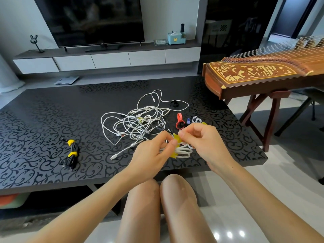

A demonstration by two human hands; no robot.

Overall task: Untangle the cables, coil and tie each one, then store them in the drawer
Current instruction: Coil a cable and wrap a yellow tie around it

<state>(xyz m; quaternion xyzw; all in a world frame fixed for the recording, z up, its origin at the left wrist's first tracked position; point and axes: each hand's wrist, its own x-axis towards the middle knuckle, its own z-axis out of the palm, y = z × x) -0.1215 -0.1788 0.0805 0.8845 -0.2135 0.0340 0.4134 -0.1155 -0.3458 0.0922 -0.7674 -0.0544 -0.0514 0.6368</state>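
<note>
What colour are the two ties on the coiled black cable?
Yellow: both ties on the coiled black cable, clearest in the head view.

1. Pinched in my fingers (188, 132), the yellow tie strap (178, 139) looks like soft, matt fabric.
2. Below them, the coiled white cable (184, 152) looks smooth, faintly glossy.
3. Beyond them, the black table (52, 120) gleams, scroll-patterned.
4. To their right, the guzheng (254, 74) is lacquered wood.

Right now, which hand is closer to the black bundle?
Left. The left hand sits to the right of the black bundle, not touching it; the right hand is farther right still, past the left one.
</note>
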